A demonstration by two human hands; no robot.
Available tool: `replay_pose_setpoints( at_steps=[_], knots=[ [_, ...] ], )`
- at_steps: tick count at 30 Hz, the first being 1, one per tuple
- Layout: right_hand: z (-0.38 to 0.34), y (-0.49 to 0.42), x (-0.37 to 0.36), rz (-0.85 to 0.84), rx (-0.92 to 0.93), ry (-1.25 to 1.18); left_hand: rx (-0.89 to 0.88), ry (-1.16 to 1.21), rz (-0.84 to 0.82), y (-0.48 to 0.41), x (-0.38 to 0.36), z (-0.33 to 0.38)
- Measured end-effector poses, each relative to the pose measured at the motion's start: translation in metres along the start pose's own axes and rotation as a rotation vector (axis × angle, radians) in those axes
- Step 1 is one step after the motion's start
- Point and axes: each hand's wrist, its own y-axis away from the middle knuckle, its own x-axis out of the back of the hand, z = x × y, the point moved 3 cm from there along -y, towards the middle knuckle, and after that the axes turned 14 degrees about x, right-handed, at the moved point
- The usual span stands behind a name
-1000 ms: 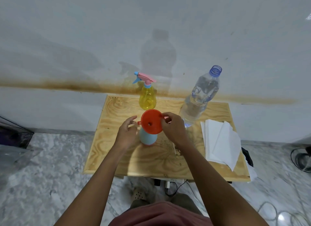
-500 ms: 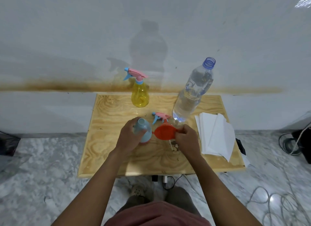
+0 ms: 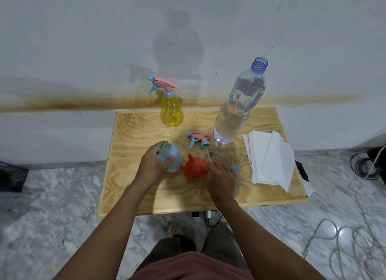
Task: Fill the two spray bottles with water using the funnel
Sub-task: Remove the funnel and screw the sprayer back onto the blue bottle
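- The blue spray bottle [image 3: 173, 157] stands near the middle of the wooden table [image 3: 129, 175], with its top off.
- The left hand [image 3: 151, 168] curls round it, thumb in front.
- The orange funnel [image 3: 195, 169] lies wide end down, just beside it.
- The right hand [image 3: 221, 179] lies low with loose, straight fingers, tips at the funnel's rim, near a small blue cap [image 3: 236, 169].
- A loose spray head [image 3: 199, 141] lies behind the funnel.
- The yellow spray bottle [image 3: 171, 112] and the open water bottle [image 3: 240, 104] stand at the back.
- White napkins [image 3: 269, 158] lie on the right.

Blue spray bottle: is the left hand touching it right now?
Touching. The head view shows the left hand wrapped round the blue spray bottle, thumb across its front.
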Motion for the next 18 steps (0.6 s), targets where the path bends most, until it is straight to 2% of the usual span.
replay_pose_setpoints(
  at_steps=[6,11,15,18],
  knots=[
    [0.008,0.0,-0.006,-0.056,-0.042,-0.022,-0.004,0.011,-0.004,-0.001,0.001,-0.002],
    [0.013,-0.028,0.01,-0.059,-0.071,-0.196,0.014,0.037,0.011,-0.004,-0.001,-0.005],
    [0.023,-0.069,0.001,-0.284,-0.27,-0.354,0.016,0.026,0.009,-0.005,-0.001,-0.005],
    [0.027,-0.097,-0.014,-0.419,-0.302,-0.355,0.029,0.025,0.003,-0.006,-0.001,-0.006]
  ],
)
